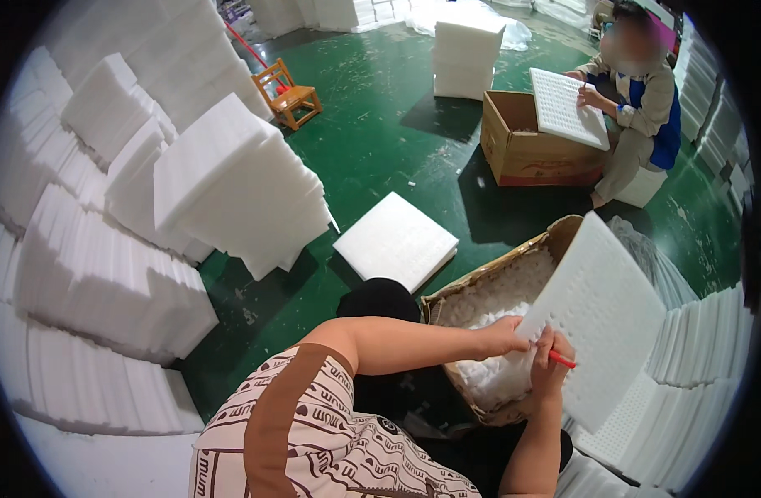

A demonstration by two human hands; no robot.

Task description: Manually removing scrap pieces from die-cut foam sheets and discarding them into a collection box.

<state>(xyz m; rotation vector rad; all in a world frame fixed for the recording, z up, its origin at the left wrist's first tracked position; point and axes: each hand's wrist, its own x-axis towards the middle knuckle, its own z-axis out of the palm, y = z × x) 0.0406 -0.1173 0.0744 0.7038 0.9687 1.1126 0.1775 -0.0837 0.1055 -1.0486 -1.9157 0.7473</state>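
Note:
A large white foam sheet (604,324) with rows of small holes stands tilted over the right side of an open cardboard box (447,296). My left hand (505,334) grips the sheet at its left edge, with the fingertips partly hidden. Close beside it, my right hand (550,363) is closed around a thin tool with a red handle (562,359), against the sheet's face. The tool's tip cannot be made out. Small white foam pieces (488,373) fill much of the box below both hands.
Tall stacks of white foam sheets (223,166) stand at the left, and holed sheets (700,340) at the right. A flat foam stack (395,236) lies ahead on the green floor. Across from me, a seated person (646,108) holds a holed sheet (567,104) over another cardboard box (534,166). A wooden chair (293,98) stands farther back.

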